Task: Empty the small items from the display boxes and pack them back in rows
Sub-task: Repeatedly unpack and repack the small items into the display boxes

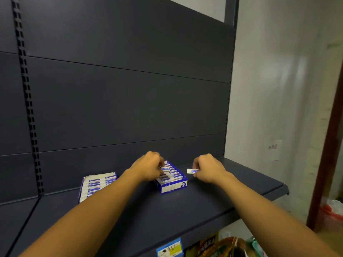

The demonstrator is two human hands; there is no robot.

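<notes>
A blue and white display box (173, 187) stands on the dark shelf (222, 191), partly filled with small white erasers in blue sleeves. My left hand (148, 168) reaches over the box's left side and pinches one eraser (165, 168) above the rows. My right hand (208, 167) hovers just right of the box and pinches another eraser (192, 171), which points left toward the box. To the left lies a second box (96, 183) full of the same erasers in rows, partly hidden by my left forearm.
The shelf's dark back panel (120, 108) rises right behind the boxes. The shelf's front edge (256, 204) runs diagonally to the right. Below it hang a price tag (169, 247) and snack packets (222, 245). A red bag (332, 212) lies on the floor at right.
</notes>
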